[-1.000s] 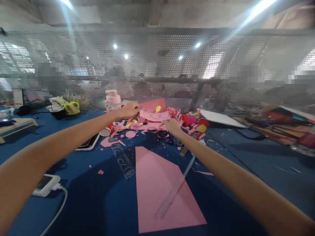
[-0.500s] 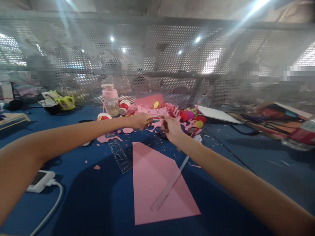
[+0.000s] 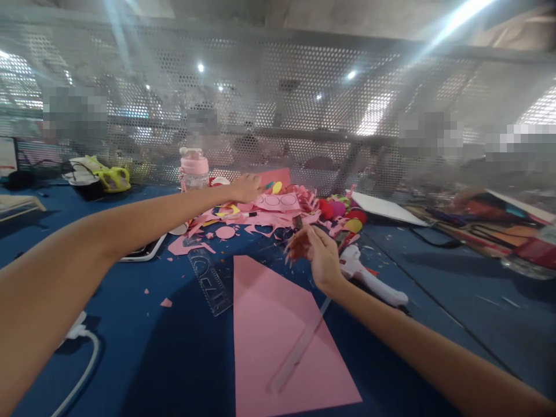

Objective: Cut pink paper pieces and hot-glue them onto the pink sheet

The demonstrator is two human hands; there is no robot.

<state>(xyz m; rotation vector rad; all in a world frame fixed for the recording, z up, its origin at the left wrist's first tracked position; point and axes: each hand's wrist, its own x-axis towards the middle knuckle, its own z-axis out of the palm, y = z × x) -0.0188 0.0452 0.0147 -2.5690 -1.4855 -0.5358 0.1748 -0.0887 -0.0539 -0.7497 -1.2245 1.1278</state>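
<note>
Two bare arms are stretching over a blue table (image 3: 186,370) towards a pile of pink paper scraps (image 3: 271,218). The left hand (image 3: 247,188) is hovering at the pile's far side, back upward, hiding the left end of a pink strip with drawn circles (image 3: 280,202). A teal tip (image 3: 270,185) is showing just beyond its fingers; I cannot tell whether the hand is gripping it, or whether it is touching the strip.

The right hand (image 3: 320,255) is bending inward nearer the wearer, fingers curling and thumb closing towards the index finger (a dark, blurred object is showing beside the fingertips). Whether anything is being held there, I cannot tell.

A white glue gun (image 3: 377,284) is lying just right of the right hand. In front, a large pink sheet (image 3: 264,324) is lying flat, with a translucent strip (image 3: 297,353) slanting across it and a clear stencil ruler (image 3: 211,284) sitting along its left side.

The step in hand is seemingly centring on the scraps, with the big sheet waiting. Lifting the circled strip would be calling for a light pinch, without dragging neighbouring scraps, and a right wrist clear of the glue gun.
</note>
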